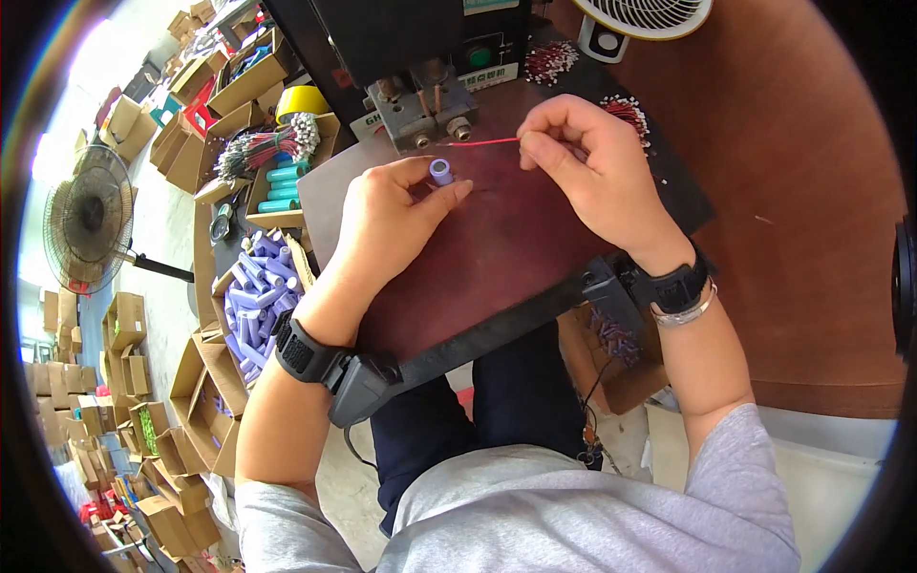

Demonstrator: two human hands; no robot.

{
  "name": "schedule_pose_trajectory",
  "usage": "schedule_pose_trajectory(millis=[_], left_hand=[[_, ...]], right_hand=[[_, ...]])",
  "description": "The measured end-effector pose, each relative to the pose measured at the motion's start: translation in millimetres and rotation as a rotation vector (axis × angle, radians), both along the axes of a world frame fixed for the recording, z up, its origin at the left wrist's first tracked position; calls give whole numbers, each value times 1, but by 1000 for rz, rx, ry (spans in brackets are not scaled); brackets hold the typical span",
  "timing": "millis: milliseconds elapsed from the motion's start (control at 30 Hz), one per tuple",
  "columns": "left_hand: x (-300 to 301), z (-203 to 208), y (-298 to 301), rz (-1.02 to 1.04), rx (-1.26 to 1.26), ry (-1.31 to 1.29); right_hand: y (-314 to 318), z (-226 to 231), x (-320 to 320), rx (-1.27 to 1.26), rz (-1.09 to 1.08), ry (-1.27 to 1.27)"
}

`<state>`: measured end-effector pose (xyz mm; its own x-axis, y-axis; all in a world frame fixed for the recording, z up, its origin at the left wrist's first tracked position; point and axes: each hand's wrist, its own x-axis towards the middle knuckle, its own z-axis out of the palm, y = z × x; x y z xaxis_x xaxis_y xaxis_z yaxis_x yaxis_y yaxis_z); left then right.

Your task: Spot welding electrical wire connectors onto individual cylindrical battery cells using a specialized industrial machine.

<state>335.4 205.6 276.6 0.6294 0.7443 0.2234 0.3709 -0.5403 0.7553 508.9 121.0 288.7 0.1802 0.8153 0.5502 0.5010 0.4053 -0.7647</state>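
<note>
Between the thumb and forefinger of my left hand (pixel 394 212) is a purple cylindrical battery cell (pixel 440 172), one round end facing up. My right hand (pixel 594 164) pinches a thin red wire (pixel 492 142), which stretches leftward to the electrodes of a black spot welder (pixel 420 119). The wire's far tip lies close to the electrodes; whether it touches them I cannot tell. The cell sits just below and in front of the electrodes. Both hands are over a dark reddish work board (pixel 478 248).
At left, a box of purple cells (pixel 258 296) stands near boxes with turquoise cells (pixel 282 186) and bundled wires (pixel 263 148). Red wires with white ends (pixel 549 62) lie right of the welder, by a small fan (pixel 645 14). Another box (pixel 616 353) sits below the board's right edge.
</note>
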Motion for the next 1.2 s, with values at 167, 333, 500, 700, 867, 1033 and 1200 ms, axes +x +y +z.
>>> schedule_pose_trajectory(millis=[167, 333, 500, 700, 867, 1033, 1200], left_hand=[[0, -3, 1, 39, 8, -32], [2, -6, 6, 34, 176, 61], [4, -8, 7, 52, 194, 39], [4, -6, 5, 84, 115, 44], [6, -6, 5, 76, 150, 41], [6, -7, 5, 79, 177, 20], [7, -8, 3, 95, 213, 62]], right_hand=[[11, -10, -1, -199, 56, 111], [14, -17, 0, -182, 31, 132], [14, -17, -5, -126, 52, 319], [10, -13, -11, -153, 65, 364], [8, -10, -8, -170, 102, 390], [9, -10, -10, -141, 75, 459], [10, -11, -11, -133, 87, 445]])
